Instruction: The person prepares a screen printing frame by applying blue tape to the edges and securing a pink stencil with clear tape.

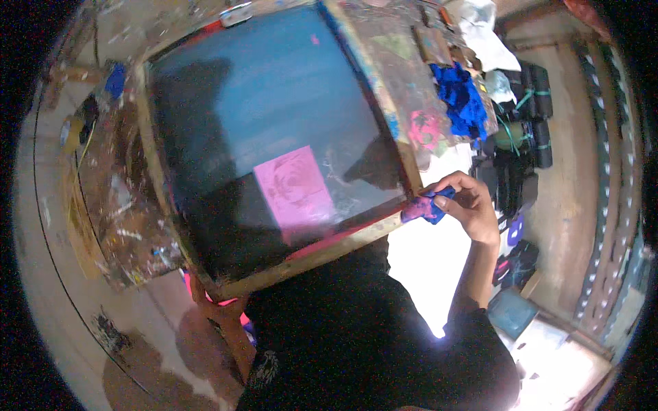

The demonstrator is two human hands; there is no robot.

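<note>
A wooden screen-printing frame (329, 248) with dark blue-grey mesh lies tilted before me. A pink rectangle with a faint rose-like design (293, 183) shows in its lower middle. At the near right corner my right hand (467, 204) is closed on a crumpled blue cloth (444, 207), which touches the frame's pink-stained end. My left hand (218, 309) is at the near left corner, partly behind the wood. Its fingers are mostly hidden, and bright pink material (245, 319) shows beside it.
The frame rests over a paint-stained worktable (127, 229). A bright blue rag (460, 99) and white crumpled material (485, 31) lie at the far right. Black bundles with green ties (538, 92) stand beyond the table's right side. A small pale object (236, 14) sits at the frame's far edge.
</note>
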